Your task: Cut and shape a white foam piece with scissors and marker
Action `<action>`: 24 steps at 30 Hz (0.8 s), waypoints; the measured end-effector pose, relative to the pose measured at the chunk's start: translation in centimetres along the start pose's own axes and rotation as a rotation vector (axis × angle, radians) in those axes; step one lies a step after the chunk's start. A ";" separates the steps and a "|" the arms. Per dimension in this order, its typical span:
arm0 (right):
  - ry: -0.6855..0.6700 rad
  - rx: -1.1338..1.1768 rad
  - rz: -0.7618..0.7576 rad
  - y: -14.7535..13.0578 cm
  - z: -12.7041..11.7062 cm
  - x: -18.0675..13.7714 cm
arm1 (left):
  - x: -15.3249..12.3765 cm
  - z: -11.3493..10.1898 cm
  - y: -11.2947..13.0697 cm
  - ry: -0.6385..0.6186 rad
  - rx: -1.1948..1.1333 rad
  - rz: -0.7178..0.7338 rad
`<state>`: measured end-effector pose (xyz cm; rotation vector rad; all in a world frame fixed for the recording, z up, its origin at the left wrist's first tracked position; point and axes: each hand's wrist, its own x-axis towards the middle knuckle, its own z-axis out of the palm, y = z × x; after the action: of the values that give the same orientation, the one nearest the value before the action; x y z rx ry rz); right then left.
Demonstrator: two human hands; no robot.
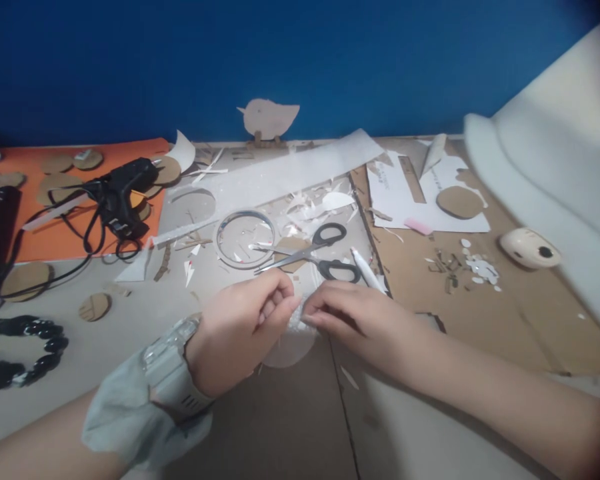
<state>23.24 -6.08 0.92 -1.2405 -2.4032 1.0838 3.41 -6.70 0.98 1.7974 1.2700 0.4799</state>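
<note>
My left hand [247,327], with a pale watch [173,367] and a grey-green scrunchie [135,413] at the wrist, is closed in a pinch. My right hand [363,313] pinches close beside it, thumb against fingers. A small whitish textured bit [297,321] shows between the fingertips; its kind and which hand grips it are unclear. Below it a pale round piece [291,353] is partly covered by my left hand. Just beyond my hands lie black-handled scissors [307,253], blades apart, their tips over a clear ring-shaped roll [220,243]. A white pen [366,268] lies right of the scissors.
A black glue gun [125,197] and cardboard discs [24,280] lie left, partly on an orange sheet [153,157]. A black beaded bracelet [55,343] is near left. A bird cutout [270,119] stands behind. Right are white dots [481,268], a cream object [530,248] and a large white shape [540,153].
</note>
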 end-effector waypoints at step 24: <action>-0.028 -0.072 0.032 -0.8 0.1 -0.4 | -0.2 0.3 0.3 0.074 0.106 0.099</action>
<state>22.96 -6.73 1.46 -1.2994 -2.4715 1.0389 3.68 -6.98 1.10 1.9541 1.2816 0.5482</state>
